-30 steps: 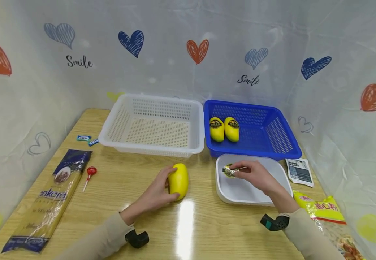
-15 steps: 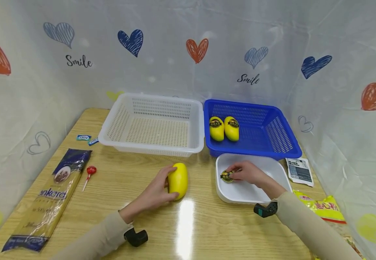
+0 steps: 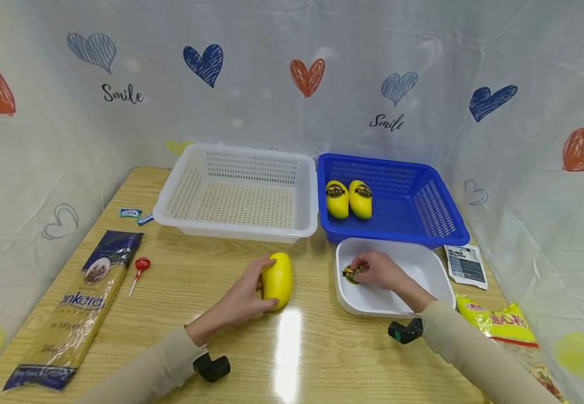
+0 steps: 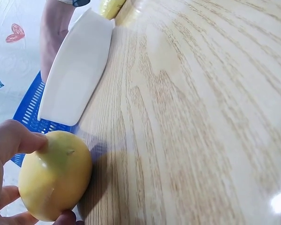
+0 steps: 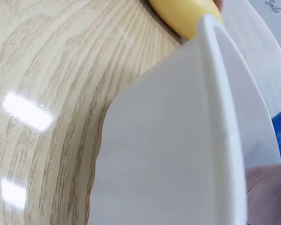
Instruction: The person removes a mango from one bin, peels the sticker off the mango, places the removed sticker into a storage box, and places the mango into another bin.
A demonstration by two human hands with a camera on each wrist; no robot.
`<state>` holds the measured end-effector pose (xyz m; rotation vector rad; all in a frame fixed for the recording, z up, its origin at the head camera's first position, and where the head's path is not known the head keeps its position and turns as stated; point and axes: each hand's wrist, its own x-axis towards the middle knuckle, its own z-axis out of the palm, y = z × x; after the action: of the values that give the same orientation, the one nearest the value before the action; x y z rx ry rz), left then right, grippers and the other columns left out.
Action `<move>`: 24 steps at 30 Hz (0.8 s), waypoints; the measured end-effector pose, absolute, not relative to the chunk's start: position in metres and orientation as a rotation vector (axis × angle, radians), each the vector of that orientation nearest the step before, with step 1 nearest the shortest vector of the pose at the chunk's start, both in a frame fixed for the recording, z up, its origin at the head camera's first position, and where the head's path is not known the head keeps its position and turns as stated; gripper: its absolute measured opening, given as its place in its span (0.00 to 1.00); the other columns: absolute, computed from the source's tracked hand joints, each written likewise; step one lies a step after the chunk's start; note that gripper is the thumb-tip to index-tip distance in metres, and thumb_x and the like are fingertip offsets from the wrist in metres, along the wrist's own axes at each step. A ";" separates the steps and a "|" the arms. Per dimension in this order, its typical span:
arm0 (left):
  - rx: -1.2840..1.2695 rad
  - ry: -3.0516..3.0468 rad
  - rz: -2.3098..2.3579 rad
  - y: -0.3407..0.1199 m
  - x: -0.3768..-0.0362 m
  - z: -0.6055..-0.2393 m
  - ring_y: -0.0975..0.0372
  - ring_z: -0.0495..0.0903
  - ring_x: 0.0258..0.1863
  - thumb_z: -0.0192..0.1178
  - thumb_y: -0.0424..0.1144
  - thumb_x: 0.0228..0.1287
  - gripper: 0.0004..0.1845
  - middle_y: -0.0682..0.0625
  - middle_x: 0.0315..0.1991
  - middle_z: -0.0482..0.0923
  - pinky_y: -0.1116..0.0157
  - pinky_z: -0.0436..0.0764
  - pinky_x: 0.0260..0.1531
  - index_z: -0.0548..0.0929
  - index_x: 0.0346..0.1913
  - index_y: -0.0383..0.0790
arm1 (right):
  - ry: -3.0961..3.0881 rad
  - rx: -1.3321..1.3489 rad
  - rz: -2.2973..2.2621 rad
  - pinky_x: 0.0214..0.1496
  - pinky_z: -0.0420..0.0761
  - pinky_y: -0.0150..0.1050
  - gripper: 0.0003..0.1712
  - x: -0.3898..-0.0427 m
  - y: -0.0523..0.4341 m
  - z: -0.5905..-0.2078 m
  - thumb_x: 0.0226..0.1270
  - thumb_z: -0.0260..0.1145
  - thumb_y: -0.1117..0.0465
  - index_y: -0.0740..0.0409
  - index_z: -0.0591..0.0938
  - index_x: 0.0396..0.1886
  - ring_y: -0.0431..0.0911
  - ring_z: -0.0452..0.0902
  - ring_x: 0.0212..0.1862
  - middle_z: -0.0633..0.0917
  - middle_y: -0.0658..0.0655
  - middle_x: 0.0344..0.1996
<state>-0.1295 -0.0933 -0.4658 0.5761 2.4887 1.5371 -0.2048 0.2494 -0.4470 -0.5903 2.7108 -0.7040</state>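
My left hand (image 3: 241,292) grips a plain yellow mango (image 3: 277,280) on the wooden table, thumb at its near end and fingers at its far end. In the left wrist view the stem end of the mango (image 4: 56,173) faces the camera. Inside the white plastic tub (image 3: 387,300), my right hand (image 3: 380,270) pinches a round black-and-gold sticker (image 3: 350,275) close over the tub's floor. The fingertips hide part of it. In the right wrist view the tub's wall (image 5: 159,140) hides most of that hand (image 5: 271,192).
A blue basket (image 3: 398,224) behind the tub holds two mangoes (image 3: 348,201) with stickers on them. Left of it stands a white basket (image 3: 241,230). A spaghetti pack (image 3: 82,303), a lollipop (image 3: 142,265) and small wrapped candies (image 3: 130,213) lie left; a yellow pack (image 3: 504,325) and a white packet (image 3: 465,266) lie right.
My right hand has moved slightly left and down in the tub with the sticker, which now lies flatter against the floor. My left hand and the mango have stayed put.
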 end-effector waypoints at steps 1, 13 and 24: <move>0.576 2.491 1.533 -0.094 -0.130 -0.466 0.49 0.66 0.65 0.70 0.34 0.51 0.43 0.36 0.73 0.54 0.54 0.75 0.56 0.61 0.70 0.29 | 2.712 -0.604 -0.702 0.37 0.73 0.38 0.06 -0.205 0.250 -0.447 0.53 0.73 0.66 0.60 0.85 0.31 0.42 0.71 0.31 0.83 0.49 0.27; 0.589 2.406 1.574 -0.096 -0.133 -0.469 0.48 0.70 0.62 0.70 0.35 0.55 0.44 0.36 0.74 0.50 0.57 0.76 0.56 0.59 0.71 0.30 | 2.693 -0.665 -0.761 0.43 0.80 0.42 0.12 -0.194 0.250 -0.417 0.69 0.63 0.64 0.64 0.84 0.47 0.47 0.81 0.40 0.86 0.54 0.39; 0.720 2.193 1.695 -0.094 -0.128 -0.475 0.39 0.65 0.65 0.58 0.28 0.69 0.33 0.30 0.74 0.42 0.53 0.73 0.59 0.58 0.74 0.30 | 2.582 -0.903 -1.017 0.43 0.81 0.33 0.17 -0.150 0.168 -0.398 0.71 0.63 0.62 0.60 0.80 0.57 0.49 0.80 0.46 0.80 0.60 0.49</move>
<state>-0.1284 -0.0939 -0.4754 0.7199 2.1930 1.6946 -0.1499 0.1679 -0.3982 -0.9032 2.5823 -1.0171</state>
